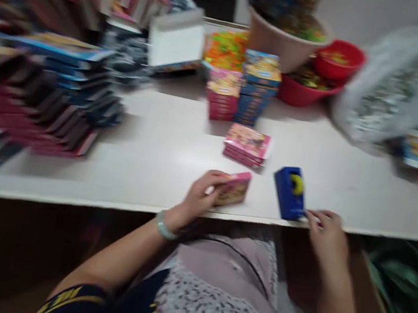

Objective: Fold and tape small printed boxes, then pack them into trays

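My left hand (202,193), with a pale green bangle at the wrist, grips a small pink printed box (233,189) standing on edge near the table's front edge. My right hand (327,231) is closed in a pinch at the near end of a blue tape dispenser (287,194) with a yellow core. The clear tape between those fingertips is barely visible. Just beyond the held box lies a short stack of pink boxes (246,144). Behind it stand a taller pink stack (223,94) and a blue stack (258,90) side by side.
Piles of flat pink and blue cartons (75,63) cover the table's left. An open white box (176,40), a large pale tub (270,38) and red bowls (309,90) line the back. A translucent bag (385,96) sits right on the white table (153,152).
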`<control>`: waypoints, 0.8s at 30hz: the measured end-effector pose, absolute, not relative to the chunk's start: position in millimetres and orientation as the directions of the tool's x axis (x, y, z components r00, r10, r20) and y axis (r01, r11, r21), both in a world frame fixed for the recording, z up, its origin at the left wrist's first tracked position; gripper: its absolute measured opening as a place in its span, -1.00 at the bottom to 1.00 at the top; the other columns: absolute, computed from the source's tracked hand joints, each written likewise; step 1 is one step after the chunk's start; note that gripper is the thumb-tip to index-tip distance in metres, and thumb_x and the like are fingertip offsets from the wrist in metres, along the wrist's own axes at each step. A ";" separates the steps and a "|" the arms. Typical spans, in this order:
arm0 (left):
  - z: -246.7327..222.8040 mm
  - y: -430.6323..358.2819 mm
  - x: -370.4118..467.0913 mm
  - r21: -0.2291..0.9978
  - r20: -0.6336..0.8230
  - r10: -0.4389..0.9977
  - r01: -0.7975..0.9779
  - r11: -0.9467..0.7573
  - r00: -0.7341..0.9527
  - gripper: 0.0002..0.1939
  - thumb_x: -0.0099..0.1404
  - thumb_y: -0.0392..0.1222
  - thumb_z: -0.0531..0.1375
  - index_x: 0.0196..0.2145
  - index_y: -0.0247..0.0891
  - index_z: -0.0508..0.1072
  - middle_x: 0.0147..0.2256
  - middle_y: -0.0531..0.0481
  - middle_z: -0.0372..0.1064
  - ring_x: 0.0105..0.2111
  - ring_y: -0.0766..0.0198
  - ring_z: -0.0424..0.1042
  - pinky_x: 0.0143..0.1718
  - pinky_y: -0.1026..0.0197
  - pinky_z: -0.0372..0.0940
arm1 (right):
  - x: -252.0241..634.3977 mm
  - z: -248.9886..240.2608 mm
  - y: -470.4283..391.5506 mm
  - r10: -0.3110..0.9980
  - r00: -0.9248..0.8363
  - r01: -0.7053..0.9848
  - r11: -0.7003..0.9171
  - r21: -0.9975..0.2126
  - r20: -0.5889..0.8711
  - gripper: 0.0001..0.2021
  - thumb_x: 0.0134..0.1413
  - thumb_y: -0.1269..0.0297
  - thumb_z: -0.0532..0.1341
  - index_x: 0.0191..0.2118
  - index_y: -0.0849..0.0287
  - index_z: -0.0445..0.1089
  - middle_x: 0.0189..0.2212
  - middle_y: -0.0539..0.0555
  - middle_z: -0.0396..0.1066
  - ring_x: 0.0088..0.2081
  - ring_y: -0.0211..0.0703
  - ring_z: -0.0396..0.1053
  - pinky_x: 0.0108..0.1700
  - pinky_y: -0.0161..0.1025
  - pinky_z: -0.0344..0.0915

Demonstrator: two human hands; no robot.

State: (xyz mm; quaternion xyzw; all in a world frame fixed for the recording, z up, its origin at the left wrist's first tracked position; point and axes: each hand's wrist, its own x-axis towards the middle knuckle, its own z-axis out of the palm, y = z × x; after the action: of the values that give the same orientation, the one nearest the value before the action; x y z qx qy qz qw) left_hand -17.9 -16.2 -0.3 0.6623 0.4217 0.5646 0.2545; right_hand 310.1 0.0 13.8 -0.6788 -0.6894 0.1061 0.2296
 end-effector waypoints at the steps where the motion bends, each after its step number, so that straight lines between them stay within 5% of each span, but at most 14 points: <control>1: -2.3 -10.0 -19.1 0.810 0.525 0.851 0.292 -0.508 0.021 -0.71 0.33 -0.37 0.15 -0.02 -0.14 0.46 -0.09 -0.09 0.44 -0.06 0.25 0.44 -0.03 0.12 0.40 | 323.1 19.7 -1.9 0.985 0.066 0.900 0.009 -0.435 0.157 -0.50 0.26 -0.12 0.03 -0.24 0.18 0.53 -0.14 0.22 0.38 -0.38 -0.13 0.38 -0.21 -0.06 0.37; 7: 2.6 -5.9 -11.7 0.799 0.497 0.868 0.402 -0.447 -0.021 -0.79 0.33 -0.33 0.16 -0.10 -0.15 0.46 -0.12 -0.05 0.44 -0.09 0.24 0.46 -0.12 0.11 0.47 | 322.4 21.6 15.1 0.991 0.114 0.769 -0.046 -0.638 0.065 -0.55 0.12 -0.16 0.14 -0.25 0.12 0.57 -0.20 0.14 0.35 -0.44 -0.19 0.31 -0.27 -0.12 0.34; 10: 5.5 -7.7 -8.8 0.791 0.497 0.868 0.418 -0.448 -0.010 -0.80 0.32 -0.32 0.17 -0.12 -0.16 0.45 -0.13 -0.04 0.45 -0.10 0.23 0.48 -0.13 0.12 0.48 | 313.9 13.0 12.7 0.981 0.193 0.499 -0.072 -0.864 0.030 -0.56 -0.03 -0.19 0.26 -0.39 0.14 0.53 -0.27 0.12 0.33 -0.31 -0.11 0.36 -0.27 -0.13 0.38; 13: 5.4 -6.0 -9.3 0.767 0.513 0.858 0.439 -0.468 0.021 -0.77 0.31 -0.34 0.17 -0.09 -0.14 0.45 -0.13 -0.03 0.45 -0.10 0.23 0.48 -0.14 0.13 0.48 | 310.7 5.6 0.9 0.954 0.289 0.218 -0.142 -0.966 -0.075 -0.58 -0.06 -0.15 0.30 -0.36 0.17 0.49 -0.11 0.15 0.30 -0.23 -0.10 0.39 -0.26 -0.12 0.45; 21: 8.4 -7.4 -9.2 0.707 0.534 0.837 0.481 -0.518 0.116 -0.72 0.31 -0.35 0.17 -0.04 -0.12 0.40 -0.09 -0.06 0.43 -0.09 0.22 0.46 -0.13 0.10 0.47 | 318.6 6.8 -16.6 0.968 0.241 0.625 -0.101 -0.774 0.069 -0.68 0.04 0.00 0.22 -0.50 0.16 0.44 -0.27 0.19 0.37 -0.21 0.00 0.40 -0.16 -0.07 0.40; 24: 9.4 -9.5 -5.2 0.675 0.563 0.814 0.487 -0.554 0.145 -0.72 0.31 -0.37 0.17 -0.05 -0.14 0.39 -0.11 -0.05 0.42 -0.12 0.26 0.46 -0.18 0.17 0.46 | 294.8 23.6 -25.8 0.989 0.147 0.510 -0.102 -0.854 -0.030 -0.71 0.05 0.01 0.24 -0.43 0.15 0.49 -0.42 0.11 0.46 -0.39 -0.09 0.41 -0.26 -0.12 0.40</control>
State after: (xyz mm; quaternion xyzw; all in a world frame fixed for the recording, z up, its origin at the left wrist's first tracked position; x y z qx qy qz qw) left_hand -5.2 -9.5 9.4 0.7374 0.4411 0.4827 0.1692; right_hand 294.8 -25.8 23.6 -0.6646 -0.5636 0.3302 0.3627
